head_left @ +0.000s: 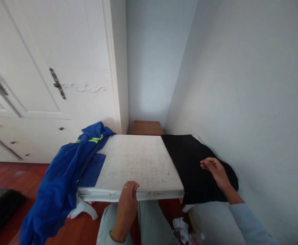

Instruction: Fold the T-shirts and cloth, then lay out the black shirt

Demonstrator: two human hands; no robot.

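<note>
Nearest us: pale trouser legs (151,223), partly under the table. At their right, below the table's edge, lies a crumpled wrapper (181,226), its details blurred. On the red floor (69,236) to the left, a white cloth (83,209) shows beneath the table corner.

Our left hand (128,197), a ring on one finger, is at the front edge of the white table (136,163), back of the hand toward us, fingers bent; we cannot tell whether they press together or pinch anything. Our right hand (214,168) is over the black cloth (189,173), fingers loosely curved, thumb alongside; whether the tips meet or touch the cloth, we cannot tell.

The black cloth covers the table's right end and reaches past it. A blue garment (58,170) with yellow-green stripes lies over the left end, hanging toward the floor. The tabletop between them is marked and speckled.

Farther off: a brown wooden box (148,127) behind the table, a white wardrobe (87,44) at left, pale walls (240,78) beyond.
</note>
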